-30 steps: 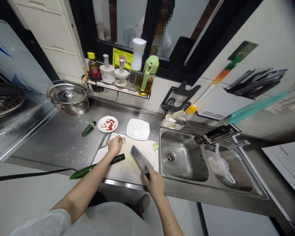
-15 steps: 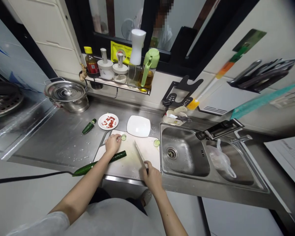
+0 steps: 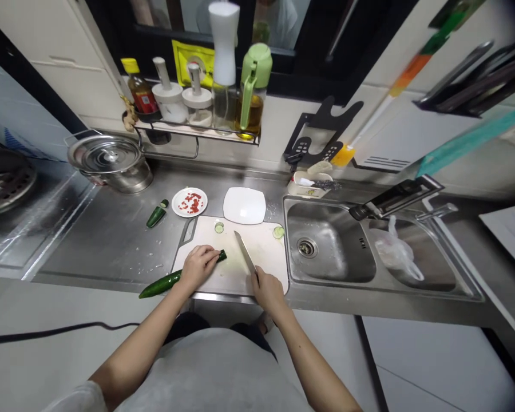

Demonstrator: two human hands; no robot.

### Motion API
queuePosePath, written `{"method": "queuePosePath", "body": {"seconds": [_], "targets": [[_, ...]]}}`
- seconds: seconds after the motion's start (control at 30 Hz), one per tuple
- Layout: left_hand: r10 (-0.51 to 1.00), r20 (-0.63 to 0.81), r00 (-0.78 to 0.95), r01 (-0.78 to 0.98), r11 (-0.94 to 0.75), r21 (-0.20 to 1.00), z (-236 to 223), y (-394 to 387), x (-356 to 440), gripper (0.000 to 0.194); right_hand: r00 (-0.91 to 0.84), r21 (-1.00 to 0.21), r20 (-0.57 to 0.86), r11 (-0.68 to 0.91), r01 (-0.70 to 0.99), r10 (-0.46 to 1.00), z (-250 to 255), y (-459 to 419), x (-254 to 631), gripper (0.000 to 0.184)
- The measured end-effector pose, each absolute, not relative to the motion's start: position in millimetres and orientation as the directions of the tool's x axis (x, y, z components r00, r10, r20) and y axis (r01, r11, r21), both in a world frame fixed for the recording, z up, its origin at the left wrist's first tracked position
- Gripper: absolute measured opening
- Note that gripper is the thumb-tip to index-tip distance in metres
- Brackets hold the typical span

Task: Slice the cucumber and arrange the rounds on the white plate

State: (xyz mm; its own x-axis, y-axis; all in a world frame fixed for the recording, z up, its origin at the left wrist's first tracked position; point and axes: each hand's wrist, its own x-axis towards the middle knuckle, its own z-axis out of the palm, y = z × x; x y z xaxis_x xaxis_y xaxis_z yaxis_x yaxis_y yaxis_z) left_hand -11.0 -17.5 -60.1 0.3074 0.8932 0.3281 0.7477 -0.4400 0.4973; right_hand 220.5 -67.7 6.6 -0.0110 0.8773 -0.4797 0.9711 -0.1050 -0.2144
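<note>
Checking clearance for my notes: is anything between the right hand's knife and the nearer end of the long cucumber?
Nothing visible; only bare cutting board separates the knife from that end of the long cucumber. The left hand lies over it farther back.

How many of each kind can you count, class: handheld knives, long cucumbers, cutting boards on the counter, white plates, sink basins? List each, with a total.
Handheld knives: 1
Long cucumbers: 1
Cutting boards on the counter: 1
White plates: 2
Sink basins: 2
Total: 7
</note>
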Motion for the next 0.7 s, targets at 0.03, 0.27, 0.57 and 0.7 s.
{"method": "queuePosePath", "body": {"seconds": [0.03, 0.27, 0.57, 0.7], "targets": [[0.883, 0.335, 0.329, 0.744, -0.461, 0.484, -60, -18, -10, 0.023, -0.021, -0.226, -0.482, -0.101, 0.969, 0.876, 8, -68, 217, 0.037], [0.838, 0.331, 0.434, 0.734, -0.541, 0.410, -65, -17, -8, 0.025, -0.108, -0.295, -0.470, -0.040, 0.955, 0.876, 6, -74, 198, 0.039], [0.866, 0.210, 0.453, 0.763, -0.499, 0.411, -69, -14, -13, 0.029, -0.161, -0.316, -0.514, -0.011, 0.949, 0.842, 8, -77, 194, 0.036], [0.875, 0.213, 0.435, 0.759, -0.484, 0.436, -70, -15, -12, 0.028, -0.171, -0.329, -0.529, -0.015, 0.944, 0.831, 10, -78, 194, 0.036]]}}
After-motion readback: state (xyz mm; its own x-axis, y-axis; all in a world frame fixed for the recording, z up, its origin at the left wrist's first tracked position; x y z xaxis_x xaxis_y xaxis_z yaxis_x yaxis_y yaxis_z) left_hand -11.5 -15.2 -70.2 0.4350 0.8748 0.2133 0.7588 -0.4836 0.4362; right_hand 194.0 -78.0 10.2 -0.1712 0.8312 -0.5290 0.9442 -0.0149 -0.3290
